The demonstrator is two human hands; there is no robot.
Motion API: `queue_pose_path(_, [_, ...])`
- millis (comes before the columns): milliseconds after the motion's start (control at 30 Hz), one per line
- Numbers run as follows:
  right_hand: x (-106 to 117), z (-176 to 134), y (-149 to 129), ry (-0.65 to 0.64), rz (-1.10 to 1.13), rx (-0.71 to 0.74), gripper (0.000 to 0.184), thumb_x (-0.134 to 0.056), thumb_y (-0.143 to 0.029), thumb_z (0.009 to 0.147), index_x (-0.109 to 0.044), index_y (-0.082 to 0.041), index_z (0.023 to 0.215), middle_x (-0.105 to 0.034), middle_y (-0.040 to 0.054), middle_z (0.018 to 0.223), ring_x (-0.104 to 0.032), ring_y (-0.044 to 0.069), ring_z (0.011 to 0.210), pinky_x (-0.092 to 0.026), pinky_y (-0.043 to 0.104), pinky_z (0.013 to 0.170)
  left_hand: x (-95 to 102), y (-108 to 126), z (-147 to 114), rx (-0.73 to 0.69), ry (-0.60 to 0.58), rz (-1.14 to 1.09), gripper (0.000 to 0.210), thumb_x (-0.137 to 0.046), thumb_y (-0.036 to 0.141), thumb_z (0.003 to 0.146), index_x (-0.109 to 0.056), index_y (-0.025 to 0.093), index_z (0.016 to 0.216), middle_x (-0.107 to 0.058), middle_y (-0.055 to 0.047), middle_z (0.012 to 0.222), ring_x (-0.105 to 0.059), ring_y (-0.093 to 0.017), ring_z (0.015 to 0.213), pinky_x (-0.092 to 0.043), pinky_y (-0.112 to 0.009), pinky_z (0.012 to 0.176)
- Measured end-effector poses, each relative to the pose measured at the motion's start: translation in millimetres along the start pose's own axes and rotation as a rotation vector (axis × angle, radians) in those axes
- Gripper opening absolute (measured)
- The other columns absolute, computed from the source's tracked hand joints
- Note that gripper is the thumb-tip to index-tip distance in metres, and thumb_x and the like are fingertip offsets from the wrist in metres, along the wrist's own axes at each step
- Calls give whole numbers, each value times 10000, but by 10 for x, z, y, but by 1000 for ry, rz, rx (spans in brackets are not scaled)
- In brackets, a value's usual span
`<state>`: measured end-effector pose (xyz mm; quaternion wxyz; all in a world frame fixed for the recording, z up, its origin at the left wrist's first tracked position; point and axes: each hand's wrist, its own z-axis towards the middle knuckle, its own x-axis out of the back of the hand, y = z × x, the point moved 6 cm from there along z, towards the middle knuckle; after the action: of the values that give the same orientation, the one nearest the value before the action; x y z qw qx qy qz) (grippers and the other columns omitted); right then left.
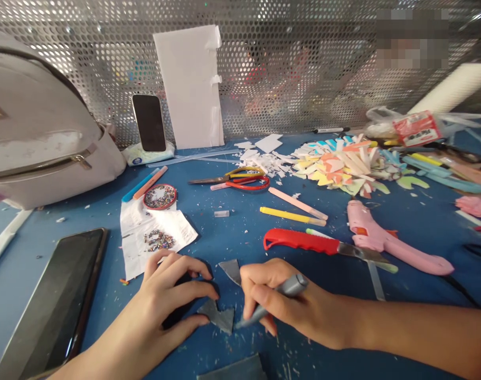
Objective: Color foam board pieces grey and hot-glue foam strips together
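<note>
Right now, the right hand (270,282) is gripping a grey marker (291,285), whose tip is pointing down at the table (208,221) just beside the right edge of a small dark piece (223,318). The left hand (161,287) is lying half curled at nine o'clock from that piece, thumb and a fingertip touching its left side; I cannot tell whether they are pinching or only pressing. A second dark scrap (231,271) is lying at about one o'clock, near the right knuckles, and a larger dark sheet (238,369) is showing at six o'clock.

If the left fingertips are bearing too lightly, the piece could be swivelling under the marker and spoiling a line. The loose beads (160,240) are sitting at ten o'clock on white paper (180,231), close behind the left knuckles, so a backward nudge could be scattering them. At two o'clock, a red-handled knife (299,241) is resting with its blade bare, above the right forearm; a careless lift or sweep could be catching skin.
</note>
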<state>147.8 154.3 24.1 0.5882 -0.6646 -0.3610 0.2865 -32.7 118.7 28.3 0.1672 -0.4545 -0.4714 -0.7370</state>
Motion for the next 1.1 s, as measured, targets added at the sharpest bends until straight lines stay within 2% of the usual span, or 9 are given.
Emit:
queue_pose_path(67, [12,-5,2,15,-7,-9,449,-503,-546,1017,-607,-139,858,-557,-11,682,-559,113,605,-417,231,590,-7,-3,-5,-6,4,-12,205,-646,204,959,-685,344,1103,-602,-19,1170,-524,-239,1079,-298,-418,1060])
queue_pose_path(167, [2,-9,9,0,-12,-18,482,-478,-560,1023,-606,-139,828,-534,-17,663,-539,106,581,-404,229,575,-15,-15,-12,-5,2,-17,217,-642,196,961,-676,348,1112,-595,-17,1182,-509,-243,1094,-277,-424,1066])
queue_pose_path(300, [7,-5,8,32,-1,-6,467,-493,-567,1015,-605,-145,847,-540,-16,676,-546,109,588,-414,235,590,-18,-12,-11,-9,-16,-9,213,-638,199,962,-678,341,1115,-598,-22,1192,-515,-246,1095,-292,-423,1067])
queue_pose_path(533, [4,3,1,22,1,-28,493,-484,-585,1014,-603,-142,832,-536,-15,671,-539,105,580,-408,231,583,8,-1,-8,-14,7,15,225,-646,184,946,-693,340,1100,-613,-14,1178,-541,-239,1081,-315,-408,1057])
queue_pose_path(933, [17,-9,-8,32,0,-12,486,-484,-589,1011,-602,-148,845,-540,-20,673,-537,110,587,-415,239,590,-17,-9,-8,-19,-17,-3,220,-647,195,956,-690,337,1118,-610,-29,1186,-526,-247,1087,-334,-434,1053])
queue_pose_path(1100, [23,-10,-7,50,-16,-23,488,-461,-594,1018,-603,-156,856,-543,-22,669,-543,117,595,-419,248,597,-11,-11,-13,-22,-8,-19,261,-653,156,938,-680,347,1114,-605,-14,1182,-531,-240,1074,-293,-438,1063])
